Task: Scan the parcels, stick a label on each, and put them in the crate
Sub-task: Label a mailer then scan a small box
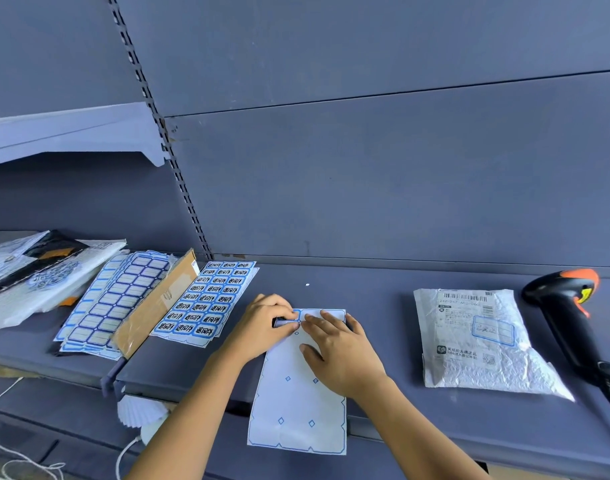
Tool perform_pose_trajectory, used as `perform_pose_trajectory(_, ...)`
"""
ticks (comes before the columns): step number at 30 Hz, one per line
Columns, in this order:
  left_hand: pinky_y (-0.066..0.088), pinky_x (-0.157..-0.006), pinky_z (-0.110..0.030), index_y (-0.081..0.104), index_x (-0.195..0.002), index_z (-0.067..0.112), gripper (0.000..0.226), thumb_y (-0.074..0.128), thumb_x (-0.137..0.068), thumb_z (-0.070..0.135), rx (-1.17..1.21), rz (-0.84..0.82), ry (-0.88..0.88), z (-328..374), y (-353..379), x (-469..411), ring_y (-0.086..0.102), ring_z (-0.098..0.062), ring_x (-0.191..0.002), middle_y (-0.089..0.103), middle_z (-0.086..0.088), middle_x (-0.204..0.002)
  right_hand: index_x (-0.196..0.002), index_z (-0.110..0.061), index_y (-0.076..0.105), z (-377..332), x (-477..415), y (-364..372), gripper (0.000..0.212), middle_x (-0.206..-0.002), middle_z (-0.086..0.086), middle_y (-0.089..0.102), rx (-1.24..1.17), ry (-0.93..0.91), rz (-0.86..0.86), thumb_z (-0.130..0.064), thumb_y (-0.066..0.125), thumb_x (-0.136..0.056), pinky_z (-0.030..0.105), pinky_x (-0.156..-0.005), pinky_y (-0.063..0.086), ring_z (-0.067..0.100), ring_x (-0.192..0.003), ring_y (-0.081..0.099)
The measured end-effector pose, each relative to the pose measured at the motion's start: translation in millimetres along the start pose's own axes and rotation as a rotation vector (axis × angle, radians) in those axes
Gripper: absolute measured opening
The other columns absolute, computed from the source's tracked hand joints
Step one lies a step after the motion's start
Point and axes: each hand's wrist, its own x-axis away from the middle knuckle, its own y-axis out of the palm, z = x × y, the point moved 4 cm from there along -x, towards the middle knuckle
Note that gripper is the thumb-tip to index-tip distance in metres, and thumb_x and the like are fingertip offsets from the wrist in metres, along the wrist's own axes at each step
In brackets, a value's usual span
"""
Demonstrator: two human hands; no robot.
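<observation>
Pinching a blue-edged label point(297, 315) at the far end of a nearly stripped backing sheet point(296, 410) with the left hand point(265, 323), fingertips curling onto it, and pressing the sheet flat with the right hand point(341, 351), fingers straight and spread. Working on a grey shelf point(383, 296), letting the sheet's near end hang over the front edge. Having, well off to the right, a crumpled white parcel point(469, 368) lying face up and wearing a blue-framed sticker point(493, 332), with a black and orange scanner point(566, 317) just beside it. Facing clutter on the left, close by the left hand: sheets of written labels point(206, 303), a cardboard strip point(158, 306), sheets of blank labels point(113, 306) – then a heap of further parcels point(29, 278) at the far left
</observation>
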Motion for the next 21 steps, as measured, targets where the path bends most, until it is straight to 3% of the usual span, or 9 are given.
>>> perform_pose_trajectory(9,0.038,-0.070,-0.010,0.075,-0.082,0.010,0.005,0.074,-0.079,0.014,-0.001,0.091,0.020,5.2,1.3,4.7,0.052,-0.012,-0.083,0.064,0.003,-0.085,-0.148,-0.026,0.029,0.4,-1.4,0.0,0.093,-0.157,-0.012,0.025,0.000,0.011,0.005,-0.057,-0.009,-0.070,0.039,-0.118,0.000,0.013,-0.147,0.014)
perform_pose_trajectory(14,0.048,-0.069,-0.029,0.074,-0.084,0.010,0.007,0.071,-0.080,0.015,0.010,0.079,0.007,6.5,0.7,5.7,0.057,-0.012,-0.082,0.062,-0.001,-0.086,-0.149,-0.026,0.027,-0.5,-1.1,0.0,0.095,-0.158,-0.011,0.022,0.002,0.009,-0.005,-0.058,-0.011,-0.069,0.040,-0.118,-0.001,0.013,-0.148,0.011)
perform_pose_trajectory(17,0.046,-0.076,-0.017,0.074,-0.094,0.010,0.015,0.072,-0.080,0.015,0.054,0.087,-0.010,3.7,0.0,5.8,0.056,-0.005,-0.088,0.064,0.004,-0.094,-0.149,-0.024,0.029,-0.1,-1.1,1.0,0.095,-0.158,-0.009,0.022,0.012,-0.005,-0.007,-0.057,-0.011,-0.070,0.041,-0.118,-0.002,0.015,-0.148,0.008)
perform_pose_trajectory(21,0.039,-0.081,-0.007,0.072,-0.103,0.009,0.022,0.071,-0.082,0.015,0.069,0.079,-0.064,0.9,1.3,5.2,0.055,-0.007,-0.097,0.063,0.004,-0.102,-0.148,-0.022,0.033,0.7,-0.9,2.0,0.093,-0.156,-0.008,0.028,-0.007,-0.014,0.006,-0.057,-0.008,-0.071,0.039,-0.118,0.000,0.015,-0.147,0.015)
